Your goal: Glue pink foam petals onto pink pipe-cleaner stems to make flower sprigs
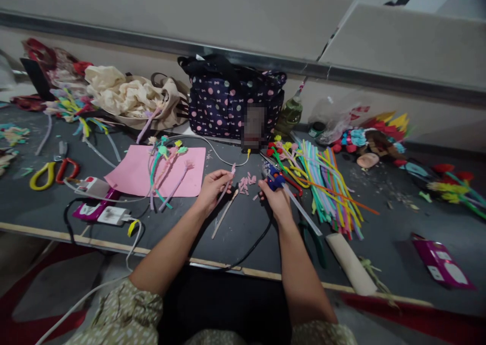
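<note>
Scissors (53, 173) with yellow and red handles lie at the left edge of the frame on the dark worktop (379, 233), well clear of the work, and next to them a power strip (100, 203) trails cables toward the front edge, where a sleeve or elbow could snag one and drag what is plugged in. Further right, a pink sheet (144, 175) carries a few finished pipe-cleaner flowers (167, 168). Just past it, near the middle of the frame, the left hand (212, 188) has its fingers pinched together on a pink pipe-cleaner stem (228, 185), with a thin stick (224, 214) lying below it. The right hand (277, 198) is closed around a blue glue gun (275, 179), its nozzle pointing toward the stem. I would judge the chief risk to be a burn: the left fingertips sit very near the nozzle, and a slip would put hot glue on them. The gun's black cord (250, 249) runs over the front edge between the arms and could tug the aim. To the right, the loose pile of coloured pipe cleaners (326, 188) could catch glue drips.
</note>
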